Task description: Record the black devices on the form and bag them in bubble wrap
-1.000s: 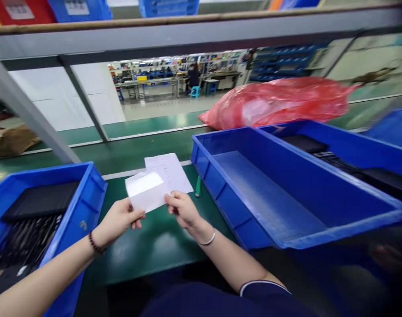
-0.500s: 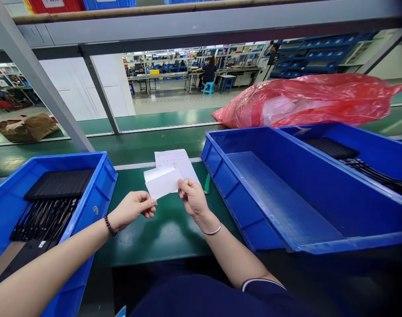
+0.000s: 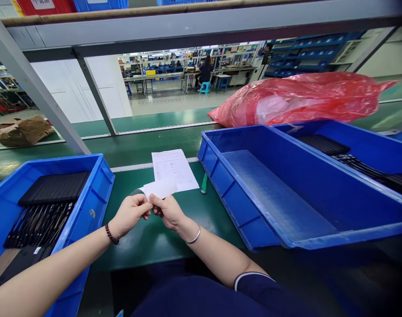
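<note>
A small white slip of paper (image 3: 159, 188) is pinched at its lower left edge by my right hand (image 3: 169, 213), thumb on top. My left hand (image 3: 130, 215) has its fingers closed at the same corner, its fingertips meeting those of the right hand. Behind the slip lies a larger white sheet (image 3: 174, 167) with writing, flat on the green table (image 3: 135, 246). To the right of the sheet is a narrow green tool (image 3: 204, 184), its kind unclear. A dark rounded edge (image 3: 136, 192) peeks out left of the slip, mostly hidden.
At left, a blue bin (image 3: 103, 189) holds rows of black flat items and cables. Two blue bins stand at right; the nearer bin (image 3: 240, 202) shows a bare floor. Behind them lies a red plastic bag (image 3: 296, 101). A metal post (image 3: 42, 83) rises at left. A person (image 3: 206, 72) sits far back.
My right hand has slid left and down along the slip to meet my left hand. The slip moved lower, uncovering more of the written sheet. The camera view shifted slightly.
</note>
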The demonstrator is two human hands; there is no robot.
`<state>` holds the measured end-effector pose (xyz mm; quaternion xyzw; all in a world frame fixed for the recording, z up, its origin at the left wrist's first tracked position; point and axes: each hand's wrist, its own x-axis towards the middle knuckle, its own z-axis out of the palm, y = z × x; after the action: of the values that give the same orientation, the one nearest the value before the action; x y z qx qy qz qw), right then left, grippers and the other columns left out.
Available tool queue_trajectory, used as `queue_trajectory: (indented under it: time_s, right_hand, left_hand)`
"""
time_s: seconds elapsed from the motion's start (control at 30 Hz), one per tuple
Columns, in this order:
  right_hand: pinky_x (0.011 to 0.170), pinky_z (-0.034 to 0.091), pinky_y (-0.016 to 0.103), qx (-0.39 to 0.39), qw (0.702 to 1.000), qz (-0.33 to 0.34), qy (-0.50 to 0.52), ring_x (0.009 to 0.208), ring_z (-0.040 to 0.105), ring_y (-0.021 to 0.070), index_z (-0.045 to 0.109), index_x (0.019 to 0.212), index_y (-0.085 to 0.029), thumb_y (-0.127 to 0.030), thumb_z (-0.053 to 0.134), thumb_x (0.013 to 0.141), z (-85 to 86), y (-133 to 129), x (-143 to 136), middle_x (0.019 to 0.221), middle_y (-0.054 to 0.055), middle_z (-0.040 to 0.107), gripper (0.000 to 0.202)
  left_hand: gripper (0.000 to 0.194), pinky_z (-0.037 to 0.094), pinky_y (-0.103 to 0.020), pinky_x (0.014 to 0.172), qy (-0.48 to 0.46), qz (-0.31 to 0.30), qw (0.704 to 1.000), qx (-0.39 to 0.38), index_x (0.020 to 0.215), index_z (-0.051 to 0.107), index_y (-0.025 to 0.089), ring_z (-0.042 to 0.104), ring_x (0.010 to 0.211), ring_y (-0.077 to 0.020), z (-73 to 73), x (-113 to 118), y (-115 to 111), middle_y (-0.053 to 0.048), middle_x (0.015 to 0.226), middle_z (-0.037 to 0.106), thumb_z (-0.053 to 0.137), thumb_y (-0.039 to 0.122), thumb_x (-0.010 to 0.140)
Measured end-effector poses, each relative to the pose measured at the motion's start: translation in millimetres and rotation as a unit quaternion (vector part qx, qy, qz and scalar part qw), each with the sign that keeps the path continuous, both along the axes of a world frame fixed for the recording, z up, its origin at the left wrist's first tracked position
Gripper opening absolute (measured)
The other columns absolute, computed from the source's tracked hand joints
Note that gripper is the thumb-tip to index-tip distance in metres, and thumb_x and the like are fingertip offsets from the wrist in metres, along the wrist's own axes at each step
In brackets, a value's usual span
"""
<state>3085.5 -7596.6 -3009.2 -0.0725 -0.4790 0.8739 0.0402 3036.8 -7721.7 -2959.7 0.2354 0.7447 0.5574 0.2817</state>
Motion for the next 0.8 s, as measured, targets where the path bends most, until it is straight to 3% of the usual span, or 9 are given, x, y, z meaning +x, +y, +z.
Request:
queue_trajectory:
  time_s: [0.27,0.57,0.8]
  right_hand:
    - [0.042,0.019,0.02,-0.02,1.0,-0.003,-0.009,0.039,0.032,0.0032,0.048,0.053,-0.014,-0.058,0.079,0.054,-4.7,8,3,0.04,-0.006,0.04,0.054]
    - [0.042,0.023,0.02,-0.073,0.997,-0.025,0.02,0.043,0.035,0.0039,0.055,0.063,-0.014,-0.051,0.082,0.054,1.5,2,5,0.049,-0.004,0.047,0.047]
    - [0.041,0.025,0.019,-0.069,0.998,-0.014,-0.005,0.041,0.038,0.0034,0.055,0.064,-0.013,-0.054,0.081,0.054,-3.8,-1,5,0.05,-0.004,0.049,0.05]
  left_hand:
    - [0.034,0.039,-0.023,0.055,0.011,-0.018,1.0,-0.012,0.059,0.051,0.015,0.05,0.051,-0.0093,-4.7,2,1,0.0,0.057,0.056,0.065,0.043,0.073]
    - [0.039,0.043,-0.024,0.058,-0.058,-0.055,0.997,0.019,0.066,0.056,0.013,0.053,0.057,-0.0101,3.2,-4,-2,-0.003,0.065,0.061,0.067,0.051,0.073]
    - [0.036,0.039,-0.022,0.054,0.026,-0.045,0.999,0.008,0.062,0.052,0.015,0.048,0.053,-0.0085,-0.2,-2,-3,0.0,0.058,0.055,0.062,0.046,0.078]
